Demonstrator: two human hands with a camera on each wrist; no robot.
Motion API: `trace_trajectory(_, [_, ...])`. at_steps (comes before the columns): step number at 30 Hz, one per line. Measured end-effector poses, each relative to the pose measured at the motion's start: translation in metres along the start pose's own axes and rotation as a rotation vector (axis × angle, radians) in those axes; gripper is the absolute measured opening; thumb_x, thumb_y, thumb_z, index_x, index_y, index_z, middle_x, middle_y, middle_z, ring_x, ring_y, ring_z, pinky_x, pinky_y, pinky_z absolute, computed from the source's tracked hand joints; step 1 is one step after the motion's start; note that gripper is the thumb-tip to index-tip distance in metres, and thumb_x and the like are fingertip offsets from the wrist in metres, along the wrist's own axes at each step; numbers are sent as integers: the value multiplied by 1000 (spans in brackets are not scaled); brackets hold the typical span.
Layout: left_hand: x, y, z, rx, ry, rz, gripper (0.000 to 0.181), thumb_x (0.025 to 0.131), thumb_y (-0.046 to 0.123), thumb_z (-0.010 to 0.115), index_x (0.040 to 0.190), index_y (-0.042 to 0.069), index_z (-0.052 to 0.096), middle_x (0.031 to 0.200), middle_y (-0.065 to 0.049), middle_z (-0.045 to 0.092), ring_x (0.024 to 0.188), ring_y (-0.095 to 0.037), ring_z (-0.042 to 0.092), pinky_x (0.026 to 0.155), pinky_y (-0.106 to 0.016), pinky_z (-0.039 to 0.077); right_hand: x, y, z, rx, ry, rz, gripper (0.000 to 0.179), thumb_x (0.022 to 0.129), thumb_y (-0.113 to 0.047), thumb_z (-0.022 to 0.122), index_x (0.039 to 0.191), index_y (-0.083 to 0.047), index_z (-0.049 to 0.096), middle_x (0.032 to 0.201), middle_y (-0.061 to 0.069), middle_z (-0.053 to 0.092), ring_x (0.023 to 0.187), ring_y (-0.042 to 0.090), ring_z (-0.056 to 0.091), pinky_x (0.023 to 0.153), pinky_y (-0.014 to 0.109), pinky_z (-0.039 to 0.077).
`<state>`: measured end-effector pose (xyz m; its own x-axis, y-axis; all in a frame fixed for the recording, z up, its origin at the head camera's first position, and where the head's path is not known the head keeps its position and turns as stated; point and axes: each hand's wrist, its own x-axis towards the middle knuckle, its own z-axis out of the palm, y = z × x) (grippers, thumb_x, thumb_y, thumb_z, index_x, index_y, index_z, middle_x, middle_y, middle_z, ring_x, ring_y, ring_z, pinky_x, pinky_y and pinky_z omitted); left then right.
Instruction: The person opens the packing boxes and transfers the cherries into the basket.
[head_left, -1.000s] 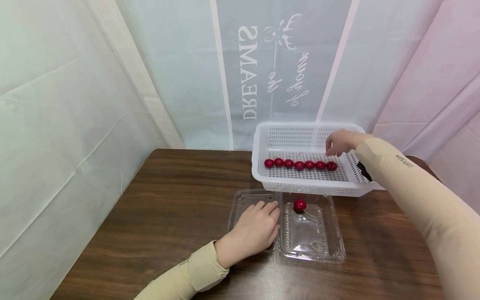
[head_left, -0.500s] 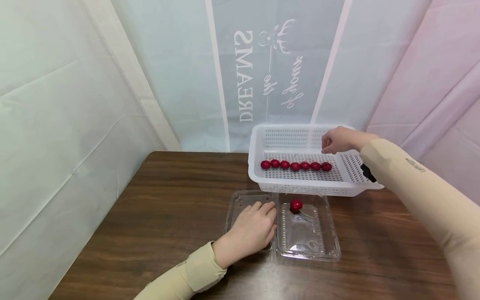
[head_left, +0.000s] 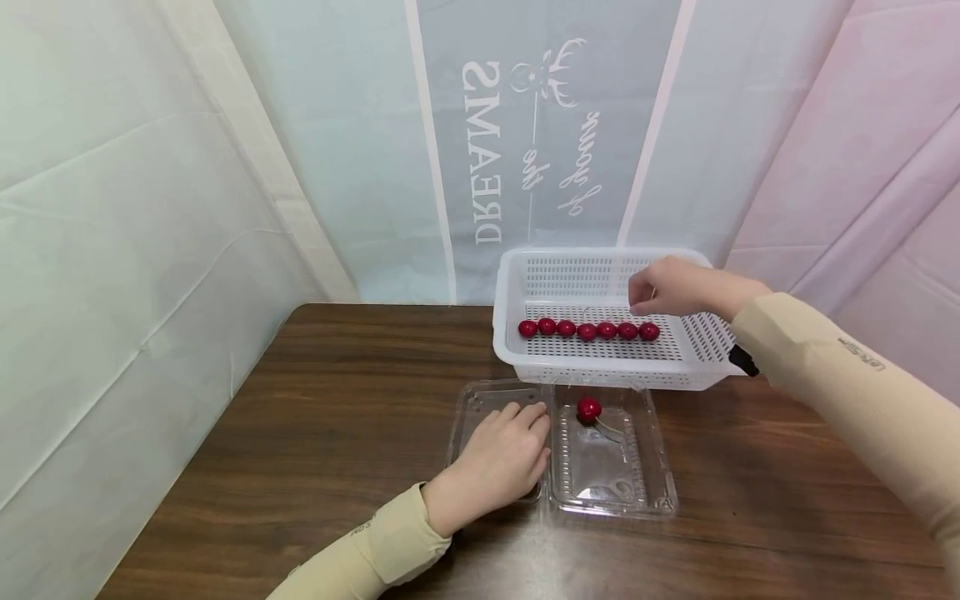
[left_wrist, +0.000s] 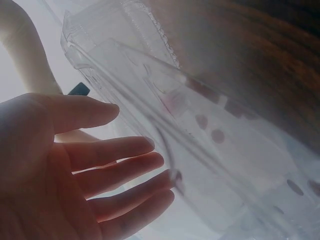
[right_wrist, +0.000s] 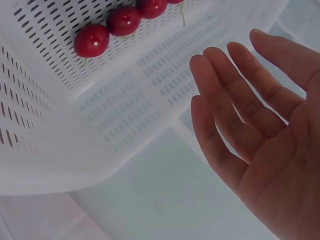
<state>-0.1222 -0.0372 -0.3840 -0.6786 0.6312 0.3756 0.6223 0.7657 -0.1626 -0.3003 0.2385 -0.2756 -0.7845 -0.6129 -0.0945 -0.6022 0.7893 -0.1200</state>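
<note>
My right hand hovers over the white plastic basket, near the right end of a row of several red cherries. Its fingers are relaxed and bent a little, with nothing between them in the right wrist view; the nearest cherries lie apart from it. My left hand rests at the left half of an open clear plastic clamshell box. In the left wrist view the fingers are spread, and the fingertips reach the clear plastic. A single cherry with its stem lies in the box's right half.
The basket stands at the back of the brown wooden table, just behind the clamshell box. A printed curtain hangs behind the basket. A pale cloth closes off the left side, and another stands at the right.
My right hand has shifted slightly left over the basket. The head view has drifted a little. The left hand and the cherries keep their places.
</note>
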Motion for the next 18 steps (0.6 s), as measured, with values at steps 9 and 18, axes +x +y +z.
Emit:
trace_trajectory(9, [0,0,-1,-12,-28,-3,29,85,30,64,105,9,67,119,-5,64,93,-19,61,71,-31,52,-17,-16,1,12,79,-83,4,84,-14,67,80,-15,65,71,-7,65,65,6,57,64,29,48])
trace_trajectory(18, [1,1,-3,-18,-39,-13,29,86,29,63,106,9,67,120,-5,64,94,-19,61,72,-31,52,-32,-34,5,-10,211,-177,10,83,-12,69,78,-19,63,66,-14,64,62,0,57,62,27,49])
